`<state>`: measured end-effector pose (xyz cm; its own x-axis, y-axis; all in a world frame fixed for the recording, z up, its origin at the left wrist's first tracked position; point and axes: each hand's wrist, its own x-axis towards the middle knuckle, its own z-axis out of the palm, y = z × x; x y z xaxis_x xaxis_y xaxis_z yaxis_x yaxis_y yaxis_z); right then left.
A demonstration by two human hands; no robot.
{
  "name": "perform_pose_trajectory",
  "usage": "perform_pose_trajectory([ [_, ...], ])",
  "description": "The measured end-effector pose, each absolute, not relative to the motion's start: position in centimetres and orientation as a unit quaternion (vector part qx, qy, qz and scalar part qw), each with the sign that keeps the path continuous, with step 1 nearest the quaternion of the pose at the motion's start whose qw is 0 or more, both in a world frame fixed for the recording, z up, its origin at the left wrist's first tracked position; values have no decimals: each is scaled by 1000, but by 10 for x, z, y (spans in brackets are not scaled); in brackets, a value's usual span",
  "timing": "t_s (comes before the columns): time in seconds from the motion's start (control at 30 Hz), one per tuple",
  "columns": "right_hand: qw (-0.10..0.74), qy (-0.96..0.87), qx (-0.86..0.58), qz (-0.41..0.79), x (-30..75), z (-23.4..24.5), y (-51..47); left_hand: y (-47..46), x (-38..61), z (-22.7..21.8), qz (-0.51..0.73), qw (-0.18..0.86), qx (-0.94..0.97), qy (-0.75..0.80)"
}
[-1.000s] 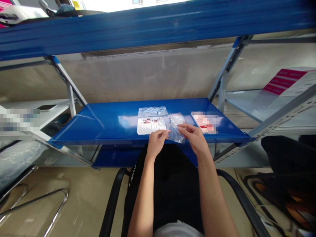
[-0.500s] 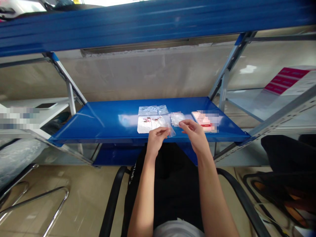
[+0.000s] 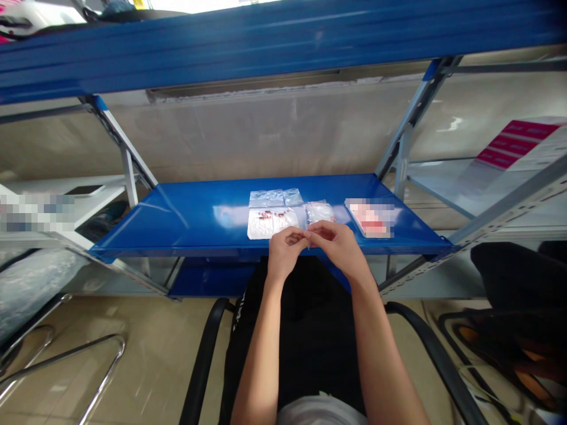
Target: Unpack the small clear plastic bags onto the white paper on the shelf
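My left hand (image 3: 284, 251) and my right hand (image 3: 340, 247) meet fingertip to fingertip just above the front edge of the blue shelf (image 3: 186, 218). Both are closed in a pinch on a small clear plastic bag (image 3: 306, 237), which the fingers almost wholly hide. Just behind the hands lies a white bag with small red pieces (image 3: 271, 222). A stack of clear zip bags (image 3: 274, 198) sits behind that, and another clear bag pile (image 3: 320, 211) is to its right.
A pink and red card (image 3: 371, 217) lies on the shelf's right part. Grey uprights (image 3: 401, 159) frame the shelf under a blue upper shelf (image 3: 266, 41). My black chair's armrests (image 3: 204, 354) flank my lap. A chrome chair frame (image 3: 66, 360) stands at the lower left.
The clear bag was spread between both hands, then held by the left alone. My right hand has now come back left and closed on it beside the left fingers.
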<state>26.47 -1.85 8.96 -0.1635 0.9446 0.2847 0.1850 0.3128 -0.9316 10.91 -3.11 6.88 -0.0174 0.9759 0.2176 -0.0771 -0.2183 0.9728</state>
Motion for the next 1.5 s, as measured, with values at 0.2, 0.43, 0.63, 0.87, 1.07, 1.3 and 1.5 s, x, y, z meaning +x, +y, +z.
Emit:
perform_pose_trajectory([
  [0.2, 467, -639, -419, 444, 269, 85, -16, -30, 98, 68, 547, 500, 535, 405],
  [0.43, 476, -593, -406, 507, 266, 87, -17, -31, 94, 71, 537, 455, 563, 433],
  [0.63, 489, -579, -406, 511, 263, 88, -18, -37, 95, 79, 519, 370, 619, 459],
  [0.87, 457, -691, -470, 303, 256, 92, -21, -42, 97, 87, 503, 285, 648, 495],
  [1.07, 410, -734, -521, 144, 242, 99, -29, -46, 106, 91, 500, 223, 643, 535],
  [1.3, 354, -726, -584, 76, 233, 100, -34, -46, 111, 88, 478, 177, 629, 586],
  [1.5, 377, -700, -601, 89, 230, 103, -37, -49, 93, 97, 468, 145, 661, 568],
])
